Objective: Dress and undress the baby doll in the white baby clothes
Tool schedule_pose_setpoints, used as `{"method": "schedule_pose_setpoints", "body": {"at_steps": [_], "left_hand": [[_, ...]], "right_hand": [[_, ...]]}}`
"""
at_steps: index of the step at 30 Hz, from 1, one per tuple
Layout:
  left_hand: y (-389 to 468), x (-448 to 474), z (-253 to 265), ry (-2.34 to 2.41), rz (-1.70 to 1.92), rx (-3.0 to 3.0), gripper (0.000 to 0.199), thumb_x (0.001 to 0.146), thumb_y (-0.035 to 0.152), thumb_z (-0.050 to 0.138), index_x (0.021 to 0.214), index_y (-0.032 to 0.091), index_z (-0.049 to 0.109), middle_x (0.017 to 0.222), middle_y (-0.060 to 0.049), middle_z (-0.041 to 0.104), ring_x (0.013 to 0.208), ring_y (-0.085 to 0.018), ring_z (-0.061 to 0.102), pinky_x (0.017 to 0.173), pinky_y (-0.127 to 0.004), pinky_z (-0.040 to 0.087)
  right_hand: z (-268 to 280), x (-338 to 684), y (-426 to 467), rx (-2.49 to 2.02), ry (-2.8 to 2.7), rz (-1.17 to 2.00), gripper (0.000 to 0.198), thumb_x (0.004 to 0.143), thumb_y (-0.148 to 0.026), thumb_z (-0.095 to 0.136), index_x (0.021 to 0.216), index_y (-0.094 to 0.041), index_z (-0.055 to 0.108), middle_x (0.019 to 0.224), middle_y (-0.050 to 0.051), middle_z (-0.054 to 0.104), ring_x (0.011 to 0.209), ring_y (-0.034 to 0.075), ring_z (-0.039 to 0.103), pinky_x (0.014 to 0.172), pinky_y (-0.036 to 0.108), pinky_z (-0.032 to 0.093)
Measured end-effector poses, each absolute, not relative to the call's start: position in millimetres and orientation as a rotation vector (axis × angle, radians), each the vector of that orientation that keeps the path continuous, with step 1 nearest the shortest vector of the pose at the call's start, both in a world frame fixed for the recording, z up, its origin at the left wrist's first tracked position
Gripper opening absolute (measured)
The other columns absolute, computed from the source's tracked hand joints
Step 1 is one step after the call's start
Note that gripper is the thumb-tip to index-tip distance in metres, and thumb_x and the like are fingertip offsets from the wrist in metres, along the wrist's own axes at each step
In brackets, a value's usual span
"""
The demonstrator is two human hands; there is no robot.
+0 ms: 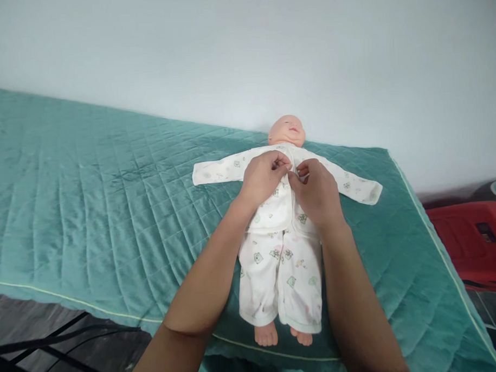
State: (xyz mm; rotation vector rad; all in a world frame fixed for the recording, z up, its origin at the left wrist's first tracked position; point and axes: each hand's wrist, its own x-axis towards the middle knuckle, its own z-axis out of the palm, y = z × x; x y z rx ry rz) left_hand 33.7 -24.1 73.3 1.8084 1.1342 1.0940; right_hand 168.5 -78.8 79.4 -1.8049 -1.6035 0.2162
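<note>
Here, left hand (264,177), right hand (319,191), perhaps pinching doll's (287,131) jacket (269,220)

left arm (202,280): bare, thin wrist (244,203), wider toward the elbow (172,348), a skin fold (184,333) there | right arm (355,296): bare, same shape | left hand (267,173): bare | right hand (318,190): bare

- Soft, even light across the pale wall (186,58)!
- Faint shade beside the doll (276,223)
- Floor (24,313) sits dim, lower left
- Fine detail slightly soft
</note>
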Motion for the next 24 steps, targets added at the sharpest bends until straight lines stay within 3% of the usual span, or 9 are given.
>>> {"method": "schedule_pose_setpoints", "body": {"at_steps": [5, 11, 24], "left_hand": [[-24, 33, 73, 1.141, 1.103, 1.856, 0.01, 0.087, 0.021, 0.06, 0.086, 0.019, 0.069, 0.083, -0.001, 0.071, 0.078, -0.014, 0.061, 0.069, -0.027, 0.044], [-26, 33, 75, 1.101, 1.098, 1.82, 0.007, 0.086, 0.02, 0.063, 0.088, 0.019, 0.07, 0.083, -0.001, 0.07, 0.077, -0.013, 0.061, 0.072, -0.027, 0.046], [-22, 25, 72, 0.993, 1.067, 1.699, 0.008, 0.087, 0.025, 0.062, 0.089, 0.019, 0.067, 0.084, -0.001, 0.068, 0.073, -0.012, 0.056, 0.071, -0.026, 0.045]], "right_hand": [[81, 171, -73, -1.782, -1.511, 0.27, 0.006, 0.087, -0.026, 0.054, 0.084, -0.022, 0.056, 0.08, 0.003, 0.065, 0.071, 0.018, 0.055, 0.069, 0.034, 0.039], [85, 180, -68, -1.595, -1.274, 0.595, 0.009, 0.081, -0.027, 0.061, 0.082, -0.02, 0.067, 0.077, 0.001, 0.068, 0.069, 0.016, 0.059, 0.068, 0.031, 0.044], [84, 168, -73, -1.509, -1.283, 0.595, 0.016, 0.081, -0.03, 0.066, 0.091, -0.019, 0.071, 0.082, 0.001, 0.071, 0.069, 0.014, 0.06, 0.069, 0.03, 0.049]]}}
